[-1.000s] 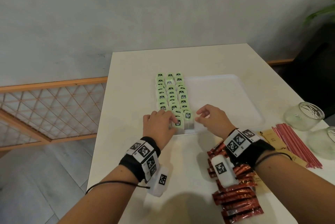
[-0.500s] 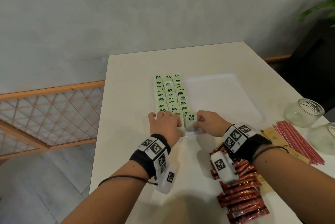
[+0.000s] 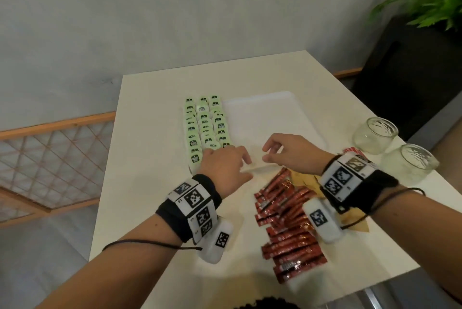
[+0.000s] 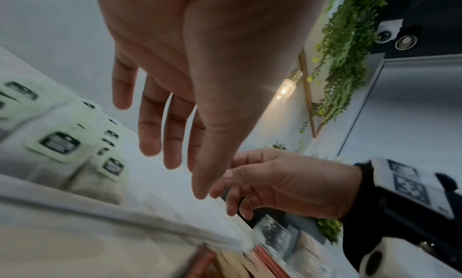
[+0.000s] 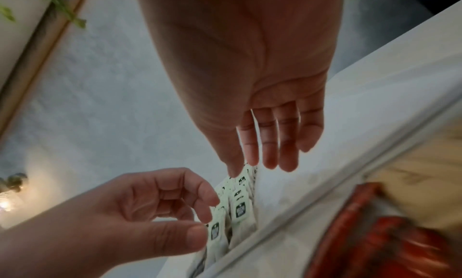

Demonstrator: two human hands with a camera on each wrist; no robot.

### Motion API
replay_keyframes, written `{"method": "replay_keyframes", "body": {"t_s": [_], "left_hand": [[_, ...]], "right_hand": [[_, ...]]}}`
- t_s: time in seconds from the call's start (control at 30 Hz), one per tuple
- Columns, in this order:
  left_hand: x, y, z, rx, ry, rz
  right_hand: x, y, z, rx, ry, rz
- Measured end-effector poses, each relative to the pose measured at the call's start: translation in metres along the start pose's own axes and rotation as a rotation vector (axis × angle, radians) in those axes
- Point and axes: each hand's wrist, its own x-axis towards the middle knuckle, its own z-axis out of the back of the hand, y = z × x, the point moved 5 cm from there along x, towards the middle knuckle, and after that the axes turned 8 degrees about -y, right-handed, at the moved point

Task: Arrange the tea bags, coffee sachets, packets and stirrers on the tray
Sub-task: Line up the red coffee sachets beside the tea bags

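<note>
On the white rectangular table (image 3: 160, 148), three rows of pale green tea bags with dark labels (image 3: 203, 125) fill the left side of the white plastic tray (image 3: 270, 113). The left hand (image 3: 225, 166) hovers palm down over the nearest tea bags at the tray's front edge, its grip released, fingers loosely extended and holding nothing. Just beside it, the right hand (image 3: 291, 152) hangs above the bare front part of the tray, fingers relaxed and slightly bent, thumb and forefinger apart, its grip also released and empty. Below the right wrist, off the tray, lies a heap of red foil coffee sachets (image 3: 290, 236), with brown paper packets (image 3: 303, 180) partly under them. Further right stand two clear glass jars (image 3: 375, 135), with thin red stirrers (image 3: 352, 151) barely visible by them.
</note>
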Motion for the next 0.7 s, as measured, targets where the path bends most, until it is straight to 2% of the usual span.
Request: {"method": "replay_keyframes", "body": {"t_s": [0.1, 0.2, 0.33, 0.53, 0.7], "left_hand": [[-0.02, -0.032, -0.017, -0.061, 0.149, -0.073], [-0.034, -0.063, -0.038, -0.006, 0.262, -0.12], [-0.047, -0.093, -0.05, 0.077, 0.24, -0.157], [-0.075, -0.105, -0.069, 0.114, 0.209, -0.195], [-0.082, -0.104, -0.082, 0.324, 0.23, -0.221]], "right_hand": [[-0.043, -0.015, 0.009, 0.078, 0.037, 0.035], [-0.071, -0.033, 0.013, 0.071, 0.067, 0.069], [-0.095, -0.052, 0.01, 0.034, 0.094, 0.157], [-0.122, -0.062, -0.011, -0.045, 0.169, 0.315], [-0.124, -0.063, -0.021, -0.164, 0.2, 0.325]]}}
